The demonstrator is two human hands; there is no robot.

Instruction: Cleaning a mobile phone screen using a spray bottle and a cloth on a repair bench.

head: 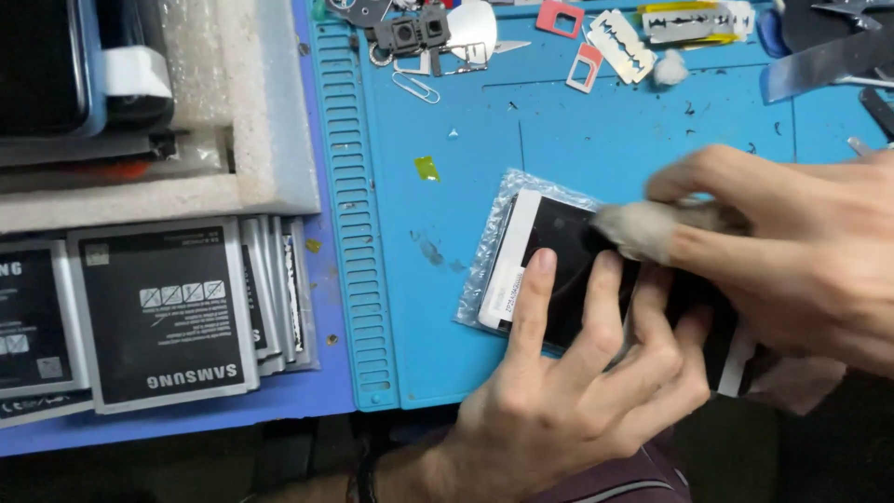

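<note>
A white-framed phone screen panel [559, 265] lies face up on a crinkled clear plastic bag [492, 244], near the front edge of the blue work mat [466, 140]. The left hand [577, 373] reaches in from below the panel and presses it flat, its spread fingers [533, 298] resting on the dark glass without closing around it. The right hand [792, 251] comes from the panel's right side and pinches a grey wad of cloth [643, 228] against the glass; the hand is blurred. Beyond the panel, at the mat's far edge, lie razor blades [622, 45], small pink card trays [559, 17], a paper clip [415, 88] and a camera module [410, 33]. Left of the mat, well apart from the panel, stands a row of phone batteries [163, 312] in front of a white foam box [270, 102].
</note>
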